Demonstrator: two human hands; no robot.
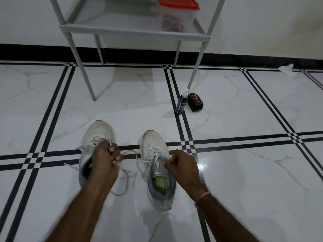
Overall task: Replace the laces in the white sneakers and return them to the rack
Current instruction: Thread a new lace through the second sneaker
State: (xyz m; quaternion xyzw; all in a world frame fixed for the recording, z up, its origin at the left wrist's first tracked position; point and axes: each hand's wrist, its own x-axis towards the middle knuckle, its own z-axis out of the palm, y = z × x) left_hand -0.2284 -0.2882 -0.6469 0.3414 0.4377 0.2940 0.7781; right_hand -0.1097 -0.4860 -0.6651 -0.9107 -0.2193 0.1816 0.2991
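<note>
Two white sneakers stand side by side on the tiled floor, toes pointing away from me. My left hand point(106, 158) is over the left sneaker point(98, 131) and grips its white lace point(122, 182), which trails loose across the floor. My right hand point(181, 165) pinches the collar edge of the right sneaker point(153, 145), whose green insole shows. The right sneaker's laces point(154, 153) are still threaded. The grey rack point(134, 33) stands behind the shoes against the wall.
A clear box with an orange lid point(176, 13) sits on the rack's lower shelf. A blue spray bottle point(181, 102) and a black polish container point(195, 102) stand on the floor right of the rack leg. Crumpled white paper point(286, 69) lies by the skirting.
</note>
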